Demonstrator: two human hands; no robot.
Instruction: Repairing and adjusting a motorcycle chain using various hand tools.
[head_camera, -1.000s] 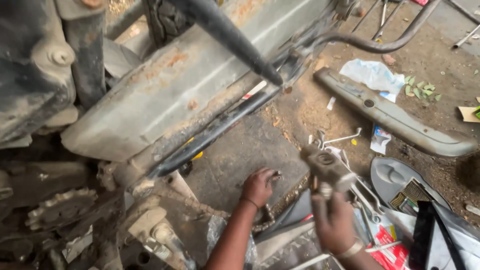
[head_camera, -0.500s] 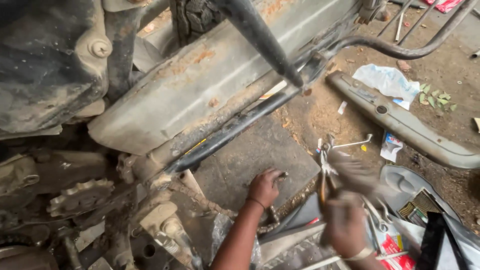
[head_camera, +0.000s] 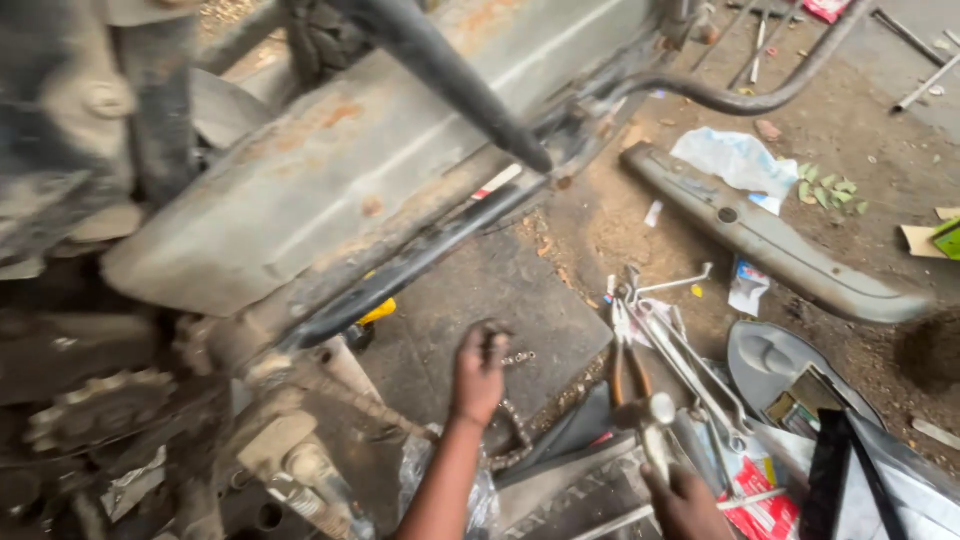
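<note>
Both hands outstretched: left hand (head_camera: 480, 372) closed on a chain (head_camera: 515, 425), right hand (head_camera: 690, 500) gripping a hammer (head_camera: 655, 430).

A long grey metal cover (head_camera: 780, 245) lies on the dirt ground (head_camera: 850, 120) beside crumpled white paper (head_camera: 735, 160), green leaves (head_camera: 828, 188) and a rusty sprocket (head_camera: 95, 410) at far left.

Bare dirt floor (head_camera: 850, 130) in daylight, stained and littered with dry leaves (head_camera: 828, 186), a crumpled white bag (head_camera: 735, 158) and paper scraps. A dark mat (head_camera: 490, 300) lies on it beneath a rusty vehicle frame (head_camera: 330, 170).
</note>
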